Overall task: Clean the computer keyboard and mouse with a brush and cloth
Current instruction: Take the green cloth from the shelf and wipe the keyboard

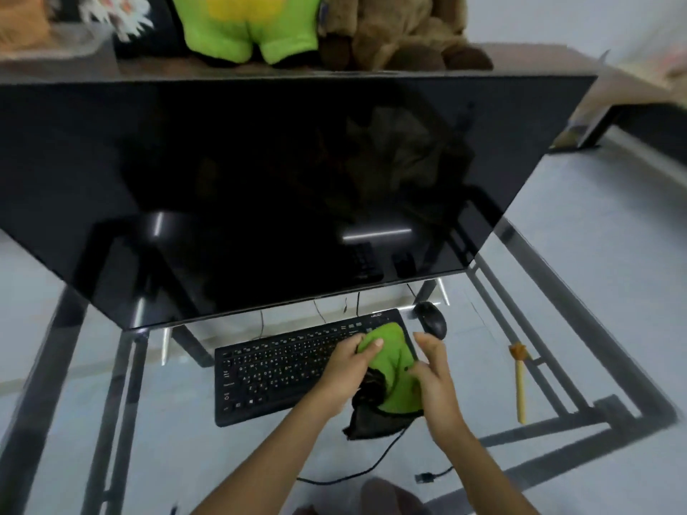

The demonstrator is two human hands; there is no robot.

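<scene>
A black keyboard [282, 369] lies on the glass table [557, 291] below the monitor. A green and black cloth [394, 366] covers the keyboard's right end. My left hand [349, 369] grips the cloth's upper left part, thumb on top. My right hand [433, 369] holds the cloth's right edge with bent fingers. A black mouse [431, 319] sits just beyond the keyboard's right corner, close to my right fingertips. A brush [520, 381] with a yellow handle and orange-brown bristles lies to the right, apart from both hands.
A large black monitor [260, 187] leans over the back of the table. Plush toys [245, 27] sit on a shelf behind it. A black cable with a USB plug [423, 477] trails near the table's front. The table's dark frame bars [550, 347] show through the glass.
</scene>
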